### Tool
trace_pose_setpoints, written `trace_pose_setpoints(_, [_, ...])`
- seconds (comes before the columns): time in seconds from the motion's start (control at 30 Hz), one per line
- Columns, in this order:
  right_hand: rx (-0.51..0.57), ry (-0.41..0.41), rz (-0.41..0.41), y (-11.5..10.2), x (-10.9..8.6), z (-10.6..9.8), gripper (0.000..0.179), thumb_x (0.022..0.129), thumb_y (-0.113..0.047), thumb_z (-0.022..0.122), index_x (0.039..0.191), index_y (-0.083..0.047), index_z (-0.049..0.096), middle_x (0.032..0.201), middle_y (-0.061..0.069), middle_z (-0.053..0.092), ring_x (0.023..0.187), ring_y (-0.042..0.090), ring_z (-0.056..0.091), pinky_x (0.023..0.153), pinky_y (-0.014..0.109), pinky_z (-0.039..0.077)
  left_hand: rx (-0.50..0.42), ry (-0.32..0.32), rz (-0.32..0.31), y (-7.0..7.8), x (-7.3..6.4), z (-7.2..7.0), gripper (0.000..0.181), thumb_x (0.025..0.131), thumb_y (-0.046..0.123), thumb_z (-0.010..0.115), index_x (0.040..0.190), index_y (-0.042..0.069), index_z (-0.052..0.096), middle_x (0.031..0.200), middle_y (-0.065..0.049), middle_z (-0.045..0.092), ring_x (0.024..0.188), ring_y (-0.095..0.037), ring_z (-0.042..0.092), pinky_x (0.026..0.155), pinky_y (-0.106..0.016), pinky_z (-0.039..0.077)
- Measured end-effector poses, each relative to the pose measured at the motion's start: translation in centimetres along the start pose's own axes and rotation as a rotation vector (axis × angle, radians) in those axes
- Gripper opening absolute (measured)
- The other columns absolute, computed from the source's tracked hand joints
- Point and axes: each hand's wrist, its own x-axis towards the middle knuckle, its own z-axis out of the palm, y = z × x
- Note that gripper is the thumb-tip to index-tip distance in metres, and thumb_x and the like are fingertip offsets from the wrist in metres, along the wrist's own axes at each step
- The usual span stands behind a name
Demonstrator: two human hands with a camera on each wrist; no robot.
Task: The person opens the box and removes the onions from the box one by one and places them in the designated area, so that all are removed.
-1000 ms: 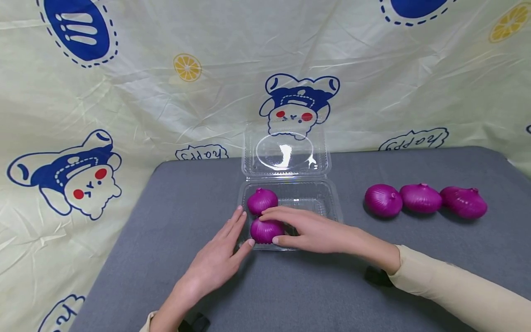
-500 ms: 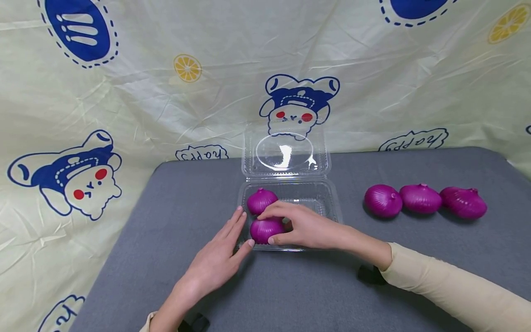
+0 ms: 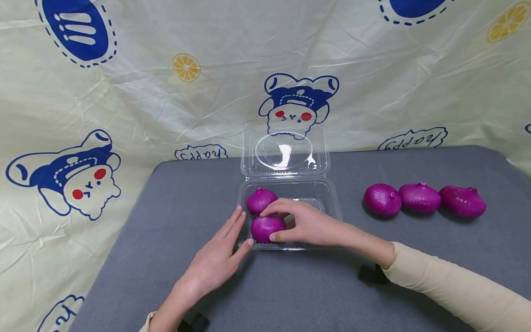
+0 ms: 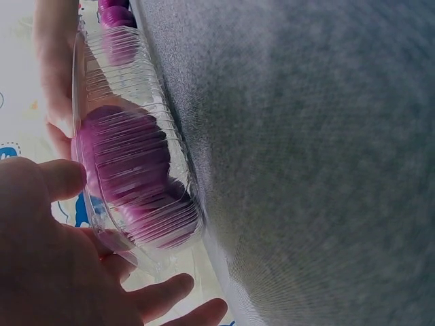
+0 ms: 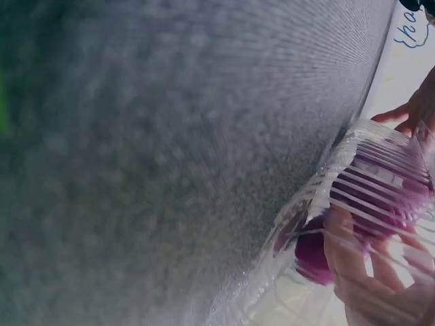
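In the head view a clear plastic clamshell box (image 3: 319, 190) lies open on the table. Two purple onions sit in its left side: the far onion (image 3: 261, 201) and, against it, the near onion (image 3: 263, 230). My right hand (image 3: 309, 223) reaches over the box and holds the near onion between curled fingers and thumb. The left hand (image 3: 215, 256), fingers straight, rests against the box's left edge. In the left wrist view its thumb and fingers lie along the rim, and the ribbed wall (image 4: 115, 75) shows purple onions behind it.
The raised clear lid (image 3: 286, 157) stands behind the box. Right of it, three more purple onions sit in a row: the left one (image 3: 382, 200), the middle one (image 3: 420, 198) and the right one (image 3: 462, 202). A printed cloth (image 3: 224, 106) hangs behind the grey tabletop (image 3: 199, 193).
My right hand has drawn its fingers in, its knuckles arching higher around the near onion. That onion shifts very slightly. The left hand stays against the box.
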Motion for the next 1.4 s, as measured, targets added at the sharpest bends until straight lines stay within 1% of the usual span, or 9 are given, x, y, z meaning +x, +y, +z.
trace_pose_setpoints(0.1, [0.015,0.005,0.011,-0.1,-0.2,-0.4,0.046,0.083,-0.026,0.081,0.126,-0.028,0.064,0.13,-0.006,0.056,0.117,0.019,0.053,0.084,0.032,0.055,-0.002,-0.003,-0.006,0.0,0.0,0.0,0.071,0.1,0.047,0.052,0.158,0.019,0.023,0.163,0.009,0.009,0.147,-0.022,0.021,0.108,-0.054,0.033])
trace_pose_setpoints(0.23, [0.02,0.001,0.05,-0.1,-0.4,-0.9,0.045,0.085,-0.028,0.077,0.128,-0.028,0.062,0.132,-0.006,0.055,0.117,0.02,0.053,0.087,0.035,0.053,-0.003,-0.002,-0.006,0.1,0.0,-0.1,0.071,0.099,0.047,0.052,0.158,0.019,0.023,0.163,0.01,0.009,0.147,-0.022,0.021,0.108,-0.055,0.033])
trace_pose_setpoints(0.4, [0.019,-0.015,0.062,0.0,-0.7,-1.3,0.045,0.089,-0.028,0.072,0.132,-0.028,0.06,0.134,-0.003,0.055,0.116,0.023,0.055,0.09,0.039,0.052,0.0,0.003,-0.002,0.1,0.0,-0.1,0.071,0.099,0.046,0.053,0.158,0.018,0.023,0.163,0.01,0.009,0.147,-0.021,0.02,0.108,-0.055,0.034])
trace_pose_setpoints(0.57, [0.017,-0.026,0.069,0.1,-0.8,-1.6,0.041,0.093,-0.029,0.068,0.133,-0.028,0.06,0.135,-0.003,0.055,0.113,0.023,0.057,0.089,0.039,0.051,-0.003,0.009,0.0,0.1,0.0,-0.1,0.071,0.099,0.046,0.054,0.157,0.018,0.024,0.163,0.01,0.01,0.147,-0.021,0.021,0.108,-0.055,0.033])
trace_pose_setpoints(0.73, [0.028,-0.037,0.101,0.1,-0.8,-1.6,0.039,0.096,-0.03,0.064,0.134,-0.029,0.058,0.137,-0.004,0.053,0.112,0.022,0.058,0.087,0.038,0.051,0.001,0.006,-0.002,0.1,0.0,0.0,0.071,0.099,0.046,0.053,0.158,0.018,0.024,0.163,0.009,0.01,0.147,-0.022,0.021,0.108,-0.054,0.033])
trace_pose_setpoints(0.87, [0.029,-0.014,0.123,-0.2,-0.9,-1.8,0.038,0.097,-0.033,0.061,0.135,-0.03,0.057,0.137,-0.003,0.053,0.111,0.023,0.058,0.085,0.037,0.052,0.001,-0.002,-0.012,0.1,0.0,-0.1,0.072,0.099,0.046,0.054,0.158,0.019,0.023,0.163,0.009,0.009,0.147,-0.022,0.021,0.108,-0.055,0.033])
trace_pose_setpoints(1.1, [0.051,0.027,0.145,-0.8,-1.5,-2.4,0.041,0.099,-0.038,0.058,0.139,-0.031,0.054,0.139,-0.001,0.05,0.118,0.026,0.051,0.088,0.039,0.051,0.005,0.001,-0.009,0.1,0.0,-0.1,0.071,0.099,0.046,0.053,0.158,0.019,0.023,0.163,0.01,0.008,0.147,-0.021,0.021,0.109,-0.055,0.032])
trace_pose_setpoints(1.27, [0.081,0.05,0.151,-1.1,-2.3,-3.0,0.042,0.099,-0.037,0.057,0.14,-0.031,0.052,0.142,0.001,0.047,0.12,0.03,0.05,0.089,0.045,0.052,0.005,0.003,-0.005,0.1,0.0,0.0,0.071,0.1,0.045,0.053,0.158,0.018,0.023,0.163,0.01,0.008,0.147,-0.021,0.02,0.11,-0.053,0.031])
trace_pose_setpoints(1.4, [0.088,0.079,0.149,-1.3,-3.2,-3.7,0.042,0.1,-0.035,0.057,0.141,-0.029,0.051,0.143,0.002,0.046,0.121,0.03,0.051,0.089,0.048,0.052,0.002,0.003,-0.007,0.1,0.0,0.0,0.071,0.1,0.046,0.052,0.158,0.019,0.022,0.163,0.01,0.008,0.147,-0.022,0.02,0.11,-0.053,0.03])
